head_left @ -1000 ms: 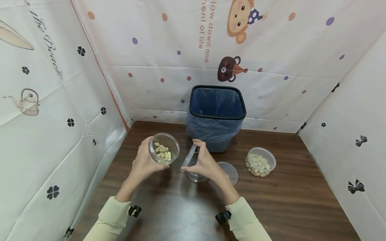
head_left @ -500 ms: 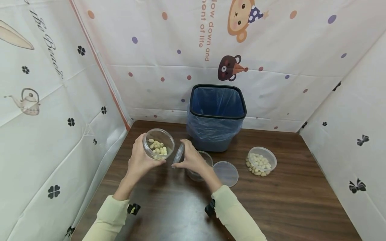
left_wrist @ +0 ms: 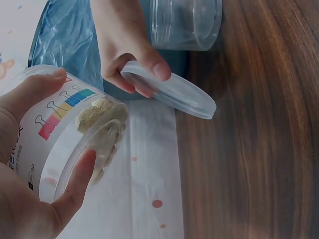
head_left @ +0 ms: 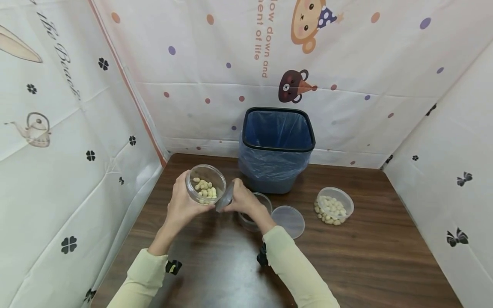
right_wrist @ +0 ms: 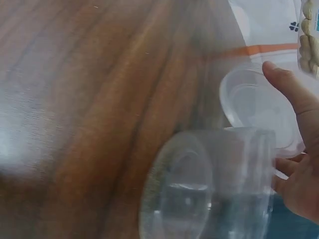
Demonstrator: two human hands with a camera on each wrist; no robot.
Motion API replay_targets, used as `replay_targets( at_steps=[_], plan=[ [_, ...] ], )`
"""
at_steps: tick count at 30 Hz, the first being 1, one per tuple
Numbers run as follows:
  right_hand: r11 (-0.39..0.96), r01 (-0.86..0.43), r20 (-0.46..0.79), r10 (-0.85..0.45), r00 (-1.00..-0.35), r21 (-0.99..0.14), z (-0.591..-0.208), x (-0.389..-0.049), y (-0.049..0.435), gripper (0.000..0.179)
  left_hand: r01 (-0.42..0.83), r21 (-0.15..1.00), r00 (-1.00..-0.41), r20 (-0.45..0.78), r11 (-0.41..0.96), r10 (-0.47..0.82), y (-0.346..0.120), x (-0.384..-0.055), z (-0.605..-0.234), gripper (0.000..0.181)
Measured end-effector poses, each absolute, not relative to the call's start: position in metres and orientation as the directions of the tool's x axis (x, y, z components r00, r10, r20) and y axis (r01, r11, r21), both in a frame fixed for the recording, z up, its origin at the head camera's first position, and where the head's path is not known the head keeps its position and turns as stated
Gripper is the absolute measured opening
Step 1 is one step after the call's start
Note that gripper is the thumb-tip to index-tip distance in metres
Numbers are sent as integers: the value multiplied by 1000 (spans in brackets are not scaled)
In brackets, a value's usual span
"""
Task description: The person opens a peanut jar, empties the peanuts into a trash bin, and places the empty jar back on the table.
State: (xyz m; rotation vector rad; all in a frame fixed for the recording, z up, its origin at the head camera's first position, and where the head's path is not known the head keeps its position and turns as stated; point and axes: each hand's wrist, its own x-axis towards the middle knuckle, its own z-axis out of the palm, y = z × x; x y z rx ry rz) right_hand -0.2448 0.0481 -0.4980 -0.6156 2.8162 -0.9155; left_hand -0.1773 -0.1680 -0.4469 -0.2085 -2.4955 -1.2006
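1. Clear plastic jar of peanuts [head_left: 205,187], tilted, is gripped in the left hand [head_left: 181,207] above the table's [head_left: 366,256] far left.
2. The right hand [head_left: 242,201] pinches a clear lid [head_left: 224,197] just right of the jar.
3. An empty jar [head_left: 255,212] stands behind that hand.

your left hand [head_left: 181,207] grips a clear jar of peanuts [head_left: 205,185], tilted, mouth toward 3 o'clock. your right hand [head_left: 243,200] pinches its clear lid [head_left: 224,197] on edge just beside that mouth.
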Motion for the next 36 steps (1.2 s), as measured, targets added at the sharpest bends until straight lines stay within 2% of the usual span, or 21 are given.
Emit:
replay_targets(
  at_steps=[10, 17, 21, 36],
  plan=[
    [884, -373, -151, -425, -893, -281, -484, -264, 36, 116, 286, 726, -924, 383, 626, -21, -169, -178, -445, 127],
    [921, -318, -252, -371, -894, -226, -489, -269, 28, 106, 260, 731, -933, 357, 631, -30, -166, -175, -448, 129],
    [940, -283, -295, -330, -897, -190, -493, -268, 25, 106, 251, 734, -938, 347, 631, -31, -165, -176, -448, 129],
    [956, -281, -327, -295, -898, -89, -501, -267, 19, 109, 234, 739, -943, 331, 631, -39, -163, -175, -447, 128]
  ],
)
